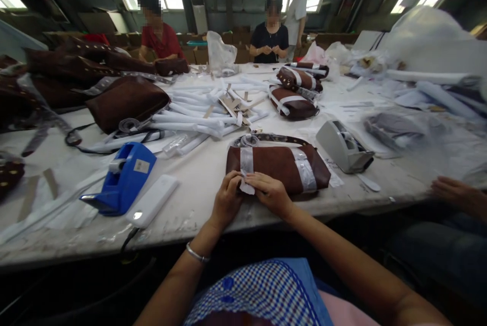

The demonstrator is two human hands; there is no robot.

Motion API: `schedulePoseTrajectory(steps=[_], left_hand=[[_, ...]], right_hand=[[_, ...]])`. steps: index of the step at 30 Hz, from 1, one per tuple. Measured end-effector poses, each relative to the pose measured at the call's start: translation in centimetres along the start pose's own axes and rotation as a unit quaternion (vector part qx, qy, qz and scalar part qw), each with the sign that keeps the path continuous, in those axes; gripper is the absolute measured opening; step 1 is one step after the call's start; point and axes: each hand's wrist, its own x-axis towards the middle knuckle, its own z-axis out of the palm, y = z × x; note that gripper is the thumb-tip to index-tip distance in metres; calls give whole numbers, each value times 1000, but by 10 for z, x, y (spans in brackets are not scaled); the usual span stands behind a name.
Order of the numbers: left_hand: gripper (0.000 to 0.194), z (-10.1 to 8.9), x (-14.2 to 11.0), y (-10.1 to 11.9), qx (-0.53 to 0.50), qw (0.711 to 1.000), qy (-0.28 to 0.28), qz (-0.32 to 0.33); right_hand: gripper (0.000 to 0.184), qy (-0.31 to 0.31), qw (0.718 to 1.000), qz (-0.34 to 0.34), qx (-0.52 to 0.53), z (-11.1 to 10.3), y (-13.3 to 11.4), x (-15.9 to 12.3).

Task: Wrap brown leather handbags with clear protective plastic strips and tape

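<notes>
A brown leather handbag [272, 164] lies on its side at the table's front edge, with two pale wrapping strips around it. At the left strip [246, 158], my left hand [229, 196] has its fingers bent and pinched on the strip's loose white end [247, 187]. My right hand [271, 193] rests against the bag's near side, its fingertips pressed together on the same strip end. The right strip [304, 169] lies flat around the bag. A studded strap [281, 138] and a clear coiled strip [249, 140] sit along the bag's far side.
A blue tape dispenser [127, 176] and a white power bank-like box [154, 200] stand left; a grey tape dispenser [342, 146] stands right. White paper rolls [190, 113] and wrapped brown bags [292, 100] lie beyond. Another person's hand [456, 191] is at the right edge.
</notes>
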Motion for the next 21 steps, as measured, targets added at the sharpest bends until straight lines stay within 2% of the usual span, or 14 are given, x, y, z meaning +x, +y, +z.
schedulePoseTrajectory(steps=[2,7,10,13,17,21], left_hand=[[54,-3,3,2,1,1000,-10,8],[53,-8,5,-1,-14,992,-100,74],[60,-8,4,-3,-22,990,-107,85],[64,-9,4,-4,-19,989,-116,86],[65,-9,5,-1,-13,989,-119,82],[67,-9,6,-1,-7,989,-112,94]], right_hand=[[34,-23,999,-20,-10,-3,-2,-6],[37,-37,998,-48,-10,-15,-16,-42],[46,-85,994,-58,-31,-17,-25,-69],[48,-134,986,-70,-70,-9,-27,-81],[24,-108,986,-80,-94,3,-25,-77],[17,-67,988,-104,-92,6,-25,-70]])
